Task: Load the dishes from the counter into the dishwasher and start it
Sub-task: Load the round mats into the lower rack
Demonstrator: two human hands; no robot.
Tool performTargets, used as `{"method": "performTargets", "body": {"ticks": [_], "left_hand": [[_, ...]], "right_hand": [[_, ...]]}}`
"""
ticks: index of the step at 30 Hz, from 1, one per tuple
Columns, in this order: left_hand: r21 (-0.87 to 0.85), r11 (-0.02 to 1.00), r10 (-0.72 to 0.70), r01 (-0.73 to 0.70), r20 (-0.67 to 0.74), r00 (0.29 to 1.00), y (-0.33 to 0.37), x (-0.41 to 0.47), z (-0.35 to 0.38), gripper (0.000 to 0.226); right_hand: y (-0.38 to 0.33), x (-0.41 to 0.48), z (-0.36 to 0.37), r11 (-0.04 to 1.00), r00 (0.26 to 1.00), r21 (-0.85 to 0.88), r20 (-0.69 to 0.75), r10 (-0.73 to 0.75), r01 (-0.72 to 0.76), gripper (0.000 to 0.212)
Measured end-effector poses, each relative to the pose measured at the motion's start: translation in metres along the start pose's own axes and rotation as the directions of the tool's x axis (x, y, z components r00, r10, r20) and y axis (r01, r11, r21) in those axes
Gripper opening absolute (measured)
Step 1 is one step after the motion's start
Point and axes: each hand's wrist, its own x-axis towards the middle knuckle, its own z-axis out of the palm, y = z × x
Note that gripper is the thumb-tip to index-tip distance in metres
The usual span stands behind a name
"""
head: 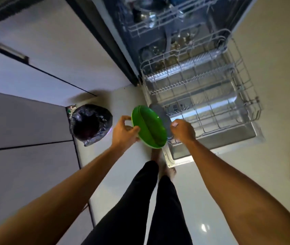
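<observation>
Single head-worn wide-angle view, tilted steeply down along the person's own forearms, left hand (125,129) and right hand (183,130) near at mid-frame either side of a round green plastic plate (149,128), black-trousered legs (140,200) directly below, pale glossy floor (204,188), pulled-out grey wire dishwasher rack (192,85) upper right.

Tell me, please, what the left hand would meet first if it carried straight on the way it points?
Likely the grey plate in the right hand: the left hand grips green plates, which lie just before it. Beyond is the lower rack; depth is unclear.
</observation>
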Motion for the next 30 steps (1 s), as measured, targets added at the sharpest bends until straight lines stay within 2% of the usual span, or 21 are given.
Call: {"method": "performTargets", "body": {"ticks": [3,7,11,18,20,23,25,30], "left_hand": [[0.028,1.000,-0.005,0.004,0.028,1.000,0.012,0.021,0.029,0.034],[0.114,0.993,0.000,-0.011,0.098,0.995,0.016,0.049,0.064,0.044],[0.139,0.988,-0.095,0.072,0.171,0.981,0.016,0.063,0.096,0.043],[0.248,0.957,-0.185,0.149,0.127,0.975,0.015,0.087,0.137,0.049],[0.279,0.945,-0.212,0.169,0.135,0.968,0.018,0.095,0.149,0.047],[0.320,0.926,-0.249,0.199,0.124,0.961,0.018,0.107,0.167,0.058],[0.359,0.910,-0.265,0.210,0.113,0.958,0.014,0.113,0.176,0.060],[0.377,0.899,-0.272,0.225,0.078,0.959,0.005,0.123,0.187,0.063]], "right_hand": [[0.032,0.022,0.007,1.000,1.000,-0.026,-0.018,0.005,-0.006,0.017],[0.077,0.043,0.020,0.995,0.997,-0.095,-0.081,-0.017,0.009,0.022],[0.113,0.061,0.024,0.981,0.993,-0.194,-0.109,-0.035,0.013,0.019],[0.140,0.075,0.044,0.882,0.974,-0.450,-0.103,-0.204,0.138,0.014],[0.147,0.078,0.045,0.862,0.973,-0.484,-0.085,-0.215,0.149,0.015],[0.151,0.080,0.047,0.830,0.971,-0.541,-0.089,-0.222,0.140,0.019],[0.149,0.080,0.049,0.826,0.975,-0.549,-0.084,-0.205,0.126,0.021],[0.147,0.082,0.052,0.876,0.967,-0.478,-0.190,-0.172,0.062,0.024]]}}
